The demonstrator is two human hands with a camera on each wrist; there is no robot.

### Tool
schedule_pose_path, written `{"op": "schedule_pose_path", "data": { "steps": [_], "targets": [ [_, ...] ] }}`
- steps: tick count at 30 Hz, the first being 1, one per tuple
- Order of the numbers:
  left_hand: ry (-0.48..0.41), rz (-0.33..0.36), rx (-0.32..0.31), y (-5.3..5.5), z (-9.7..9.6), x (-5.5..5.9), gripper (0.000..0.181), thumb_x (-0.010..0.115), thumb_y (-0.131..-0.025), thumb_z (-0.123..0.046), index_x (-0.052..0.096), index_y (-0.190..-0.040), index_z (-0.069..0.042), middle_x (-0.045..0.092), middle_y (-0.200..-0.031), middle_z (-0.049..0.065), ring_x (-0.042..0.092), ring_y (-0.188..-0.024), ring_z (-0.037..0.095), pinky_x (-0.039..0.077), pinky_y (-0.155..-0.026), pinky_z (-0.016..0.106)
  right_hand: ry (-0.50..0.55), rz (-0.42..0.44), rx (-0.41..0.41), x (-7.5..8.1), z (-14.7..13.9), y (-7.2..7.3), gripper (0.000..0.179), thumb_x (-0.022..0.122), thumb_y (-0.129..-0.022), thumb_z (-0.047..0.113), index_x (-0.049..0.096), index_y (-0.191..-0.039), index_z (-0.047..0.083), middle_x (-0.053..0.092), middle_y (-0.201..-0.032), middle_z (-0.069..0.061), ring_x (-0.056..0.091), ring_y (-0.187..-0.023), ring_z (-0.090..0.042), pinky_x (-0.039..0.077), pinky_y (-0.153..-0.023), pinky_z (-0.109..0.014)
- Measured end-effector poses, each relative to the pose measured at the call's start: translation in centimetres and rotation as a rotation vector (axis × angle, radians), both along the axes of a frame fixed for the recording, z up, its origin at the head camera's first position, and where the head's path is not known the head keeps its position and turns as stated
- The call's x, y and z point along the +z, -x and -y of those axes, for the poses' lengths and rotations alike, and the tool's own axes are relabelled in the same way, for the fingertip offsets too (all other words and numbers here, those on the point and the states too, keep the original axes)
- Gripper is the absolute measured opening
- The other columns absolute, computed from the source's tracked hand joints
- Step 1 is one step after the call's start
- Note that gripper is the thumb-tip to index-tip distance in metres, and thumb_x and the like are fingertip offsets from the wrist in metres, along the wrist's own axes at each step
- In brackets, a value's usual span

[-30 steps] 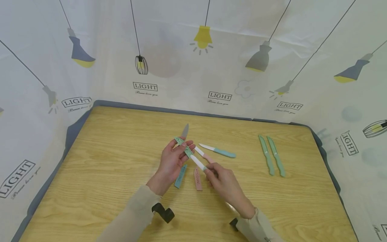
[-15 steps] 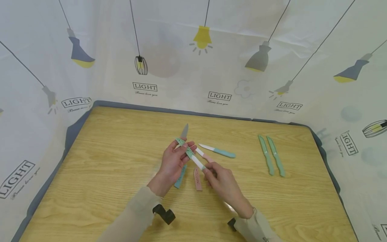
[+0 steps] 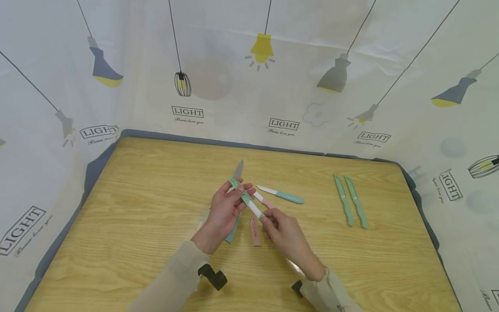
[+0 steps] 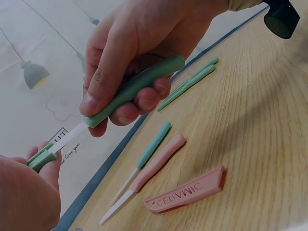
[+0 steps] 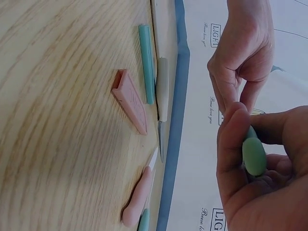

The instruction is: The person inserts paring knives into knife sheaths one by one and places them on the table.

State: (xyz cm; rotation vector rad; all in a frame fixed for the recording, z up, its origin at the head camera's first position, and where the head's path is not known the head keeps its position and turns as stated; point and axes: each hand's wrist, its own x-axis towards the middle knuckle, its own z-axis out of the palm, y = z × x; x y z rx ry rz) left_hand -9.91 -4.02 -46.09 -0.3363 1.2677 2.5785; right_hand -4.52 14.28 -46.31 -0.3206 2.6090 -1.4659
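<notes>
In the head view my left hand (image 3: 222, 214) pinches a green blade sheath (image 3: 234, 183) between thumb and fingers. My right hand (image 3: 290, 232) grips a ceramic paring knife by its green handle (image 4: 139, 86). Its white blade (image 3: 255, 209) is partly inside the sheath, with a stretch still bare between the two hands. Both are held above the table. Beneath lie a pink-handled knife (image 4: 159, 163), a blue-handled knife (image 3: 289, 197), a pink sheath (image 3: 255, 232) and a blue sheath (image 5: 146, 65), the last partly hidden by my left hand in the head view.
Behind my left hand lies a knife with a steel blade (image 3: 238, 168) and a pale handle (image 5: 163, 89). Two green knives in sheaths (image 3: 349, 201) lie side by side on the right of the wooden table (image 3: 136, 195). A printed curtain (image 3: 234, 78) surrounds the table.
The bare part of the white blade has become shorter as the sheath slides over it. My left hand has shifted slightly right toward my right hand.
</notes>
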Motion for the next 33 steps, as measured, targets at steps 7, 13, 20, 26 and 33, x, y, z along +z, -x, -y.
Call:
{"op": "schedule_pose_path", "data": {
  "steps": [7,13,20,26,33],
  "targets": [
    [-0.004,0.003,-0.013,-0.14,0.0,0.02,0.035,0.047,-0.109,0.0,0.045,-0.143,0.001,0.066,-0.126,0.018,0.07,-0.115,0.024,0.056,-0.102,0.036,0.006,-0.004,0.014,0.05,0.12,0.06,0.012,0.061,-0.105,0.009,0.067,-0.109,0.0,0.066,-0.073,-0.01,0.055,-0.054,-0.005,0.045,-0.043,-0.019],
    [-0.009,0.006,-0.019,-0.26,-0.11,-0.04,0.035,0.047,-0.109,-0.001,0.044,-0.144,0.0,0.068,-0.123,0.015,0.07,-0.115,0.024,0.056,-0.103,0.037,0.0,-0.014,0.025,0.04,0.19,0.15,0.013,0.06,-0.106,0.009,0.067,-0.11,-0.001,0.066,-0.073,-0.01,0.054,-0.054,-0.005,0.043,-0.042,-0.018],
    [-0.013,-0.007,-0.026,-0.23,-0.3,-0.24,0.029,0.048,-0.109,0.0,0.047,-0.137,0.0,0.068,-0.122,0.015,0.07,-0.115,0.024,0.053,-0.106,0.041,-0.005,-0.012,0.026,-0.01,0.25,0.26,0.014,0.059,-0.106,0.01,0.066,-0.11,-0.001,0.065,-0.073,-0.01,0.054,-0.053,-0.005,0.042,-0.041,-0.018],
    [-0.008,-0.019,-0.027,-0.38,-0.53,-0.23,0.025,0.048,-0.108,0.001,0.05,-0.133,-0.001,0.069,-0.12,0.014,0.069,-0.116,0.025,0.055,-0.103,0.039,-0.002,-0.007,0.013,0.09,0.32,0.3,0.012,0.06,-0.106,0.009,0.066,-0.108,-0.001,0.065,-0.075,-0.011,0.055,-0.054,-0.006,0.045,-0.042,-0.019],
    [0.0,-0.026,-0.026,-0.42,-0.76,-0.23,0.023,0.049,-0.108,0.001,0.05,-0.131,-0.001,0.07,-0.119,0.014,0.069,-0.116,0.026,0.058,-0.1,0.036,0.007,0.013,0.002,0.28,0.41,0.35,0.011,0.06,-0.105,0.008,0.066,-0.107,0.0,0.067,-0.078,-0.012,0.056,-0.057,-0.007,0.047,-0.044,-0.02]
  ]
}}
